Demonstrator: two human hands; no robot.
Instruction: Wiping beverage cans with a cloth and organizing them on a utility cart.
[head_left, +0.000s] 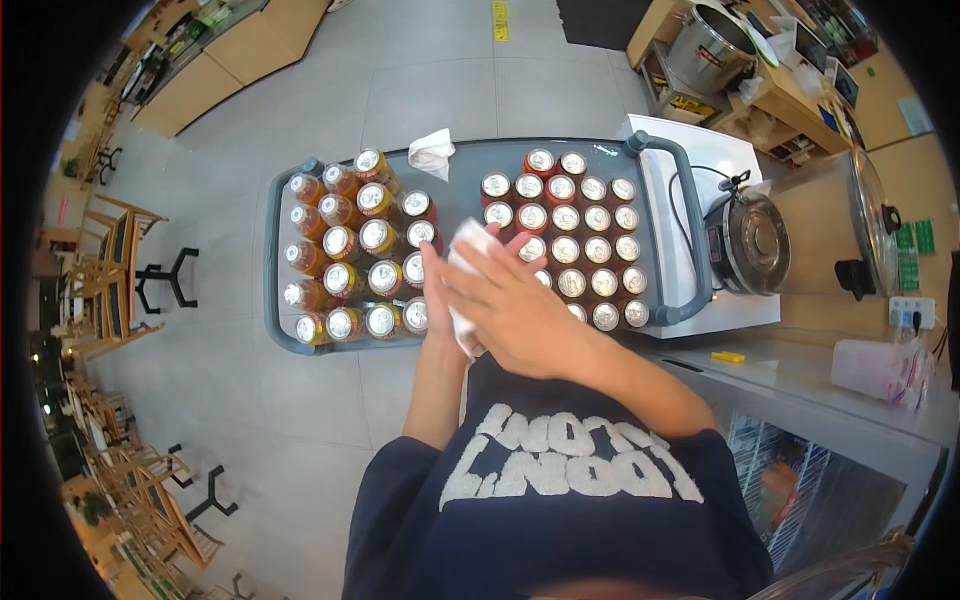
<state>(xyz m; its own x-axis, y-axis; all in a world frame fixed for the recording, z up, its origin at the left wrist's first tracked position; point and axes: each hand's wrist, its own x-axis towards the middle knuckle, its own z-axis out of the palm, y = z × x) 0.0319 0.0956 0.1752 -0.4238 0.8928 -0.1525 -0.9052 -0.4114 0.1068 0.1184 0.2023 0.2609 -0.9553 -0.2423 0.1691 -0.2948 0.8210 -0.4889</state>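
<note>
Both hands are together over the middle of a grey cart (487, 154), a crumpled white cloth or tissue (463, 326) pressed between them. My left hand (436, 296) is upright along its left side, fingers pointing away from me. From the right, my right hand (506, 311) lies across it with fingers extended. Whether anything is inside the cloth is hidden. Several red drink cans (565, 217) stand in rows to the right, a few partly covered by my fingers. On the left stand yellow cans (377, 236), dark cans (417, 203) and capped amber bottles (305, 256).
Another white cloth (432, 154) lies on the cart's far edge. The cart handle (694, 232) rises at right, beside a white surface with a lidded electric pot (750, 244). A glass-front fridge (795, 480) is at lower right. Wooden chairs (120, 262) stand at left.
</note>
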